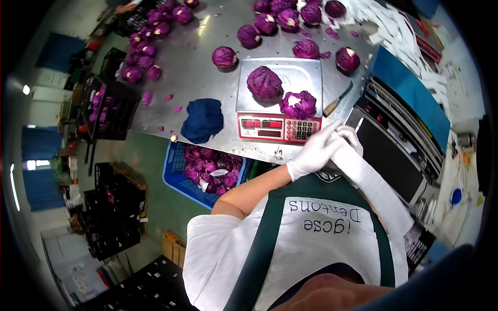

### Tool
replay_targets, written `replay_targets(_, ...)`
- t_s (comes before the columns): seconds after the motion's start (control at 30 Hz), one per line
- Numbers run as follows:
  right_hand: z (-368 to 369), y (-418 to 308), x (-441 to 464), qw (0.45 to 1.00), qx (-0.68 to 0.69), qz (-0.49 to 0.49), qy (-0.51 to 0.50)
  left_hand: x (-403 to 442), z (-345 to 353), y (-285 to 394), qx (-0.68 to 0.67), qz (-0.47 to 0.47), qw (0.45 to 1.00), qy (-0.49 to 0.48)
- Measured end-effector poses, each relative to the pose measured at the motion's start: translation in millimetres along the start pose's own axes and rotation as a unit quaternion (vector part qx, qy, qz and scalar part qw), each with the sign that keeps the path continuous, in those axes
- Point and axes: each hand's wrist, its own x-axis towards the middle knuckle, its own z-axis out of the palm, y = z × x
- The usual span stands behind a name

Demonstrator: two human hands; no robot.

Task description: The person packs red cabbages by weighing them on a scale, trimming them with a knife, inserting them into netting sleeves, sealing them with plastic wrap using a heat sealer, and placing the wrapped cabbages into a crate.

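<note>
My left hand [315, 154], in a white glove, meets my right hand [350, 138] just in front of my apron. Its fingers are closed at the end of the white sleeve [363, 176] on my right arm. The right hand is gloved too, its fingers curled; whatever lies between the two hands is hidden. Close by stands a red-fronted weighing scale [246, 110] with lit digits. On its metal pan sit a whole purple cabbage [264, 84] and a smaller trimmed cabbage [298, 105] with a pale cut core. A knife [337, 99] with a wooden handle lies right of the scale.
Several cabbages [224, 57] and loose leaves are spread over the metal table [207, 78]. A dark blue cloth [202, 121] lies left of the scale. Below the edge is a blue crate [174, 179] of purple leaves. A dark-topped machine [386, 153] stands at right beneath white strips [410, 46].
</note>
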Motion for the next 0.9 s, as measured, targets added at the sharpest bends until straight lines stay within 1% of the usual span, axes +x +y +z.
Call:
replay_targets(0.07, 14.4, -13.4, 1.3, 0.998, -0.016, -0.006, 0.067, -5.6, -9.1, 3.4, -0.078, -0.084, 0.993, 0.011)
replay_targets(0.1, 17.1, -16.2, 1.2, 0.995, -0.035, 0.023, 0.094, -7.8, -13.1, 4.5, -0.098, -0.085, 0.991, 0.016)
replay_targets(0.13, 18.4, -17.2, 5.0, 0.985, -0.123, 0.024, 0.121, -10.6, -14.5, 0.7, -0.12, -0.094, 0.988, 0.032)
replay_targets(0.17, 21.5, -21.8, 5.2, 0.985, -0.03, 0.096, 0.143, -13.2, -17.8, -2.4, -0.143, -0.099, 0.985, 0.021)
replay_targets(0.2, 25.8, -28.3, 5.9, 0.97, 0.065, 0.165, 0.165, -16.0, -21.9, -5.3, -0.164, -0.105, 0.981, 0.009)
replay_targets(0.23, 24.7, -25.2, 5.1, 0.971, 0.073, 0.163, 0.159, -18.5, -25.0, -8.1, -0.154, -0.104, 0.983, 0.014)
replay_targets(0.27, 21.4, -16.6, 5.5, 0.965, 0.114, 0.171, 0.16, -18.9, -29.1, -11.0, -0.11, -0.079, 0.991, 0.02)
replay_targets(0.33, 14.8, -14.0, 6.1, 0.953, 0.163, 0.189, 0.17, -20.2, -38.0, -10.4, -0.098, -0.046, 0.994, 0.024)
replay_targets(0.37, 10.9, -21.5, 6.4, 0.938, 0.212, 0.216, 0.17, -21.6, -42.7, -17.4, -0.11, -0.073, 0.991, -0.004)
replay_targets(0.4, 4.2, -17.3, 4.4, 0.897, 0.35, 0.22, 0.156, -22.9, -47.9, -22.3, -0.122, -0.07, 0.99, -0.024)
replay_targets(0.43, 0.7, -17.8, 3.2, 0.853, 0.44, 0.23, 0.162, -21.6, -52.6, -30.3, 0.028, 0.052, 0.997, -0.056)
replay_targets(0.47, -0.4, -19.0, 2.6, 0.8, 0.526, 0.237, 0.166, -27.2, -54.6, -35.8, -0.096, -0.033, 0.993, -0.066)
replay_targets(0.5, 0.0, -22.2, 0.3, 0.738, 0.584, 0.278, 0.191, -32.9, -56.6, -40.8, -0.218, -0.118, 0.967, -0.054)
replay_targets(0.53, -0.4, -2.4, -11.7, 0.904, 0.326, 0.256, 0.106, -31.4, -61.0, -20.8, -0.185, -0.134, 0.97, -0.08)
replay_targets(0.57, 5.0, 4.1, -15.9, 0.975, 0.025, 0.213, 0.052, -31.9, -60.4, -24.0, -0.211, -0.123, 0.967, -0.076)
replay_targets(0.6, 9.3, 5.4, -25.6, 0.951, 0.18, 0.248, 0.048, -32.2, -58.7, -29.9, -0.236, -0.113, 0.962, -0.073)
replay_targets(0.63, 19.4, -6.7, -27.7, 0.893, 0.341, 0.286, 0.06, -30.5, -59.0, -33.2, -0.286, -0.112, 0.949, -0.076)
replay_targets(0.67, 29.4, -18.7, -29.6, 0.817, 0.469, 0.326, 0.081, -29.0, -56.3, -35.5, -0.376, -0.133, 0.915, -0.062)
replay_targets(0.7, 32.6, 6.3, -38.3, 0.955, 0.125, 0.269, -0.028, -28.7, -56.8, -37.6, -0.428, -0.141, 0.891, -0.06)
replay_targets(0.73, 38.7, -4.9, -33.4, 0.922, 0.186, 0.338, -0.014, -27.3, -58.2, -34.3, -0.478, -0.148, 0.864, -0.058)
replay_targets(0.8, 50.9, -27.3, -23.6, 0.83, 0.301, 0.467, 0.044, -27.5, -62.2, -34.4, -0.492, -0.156, 0.853, -0.082)
replay_targets(0.83, 53.2, -29.5, -21.9, 0.832, 0.29, 0.47, 0.054, -27.5, -58.6, -33.4, -0.523, -0.173, 0.834, -0.037)
replay_targets(0.87, 54.2, -31.1, -20.8, 0.833, 0.28, 0.473, 0.064, -26.1, -60.4, -32.4, -0.536, -0.169, 0.826, -0.033)
replay_targets(0.9, 53.6, -34.8, -21.4, 0.835, 0.291, 0.464, 0.047, -23.6, -63.7, -31.7, -0.549, -0.166, 0.819, -0.029)
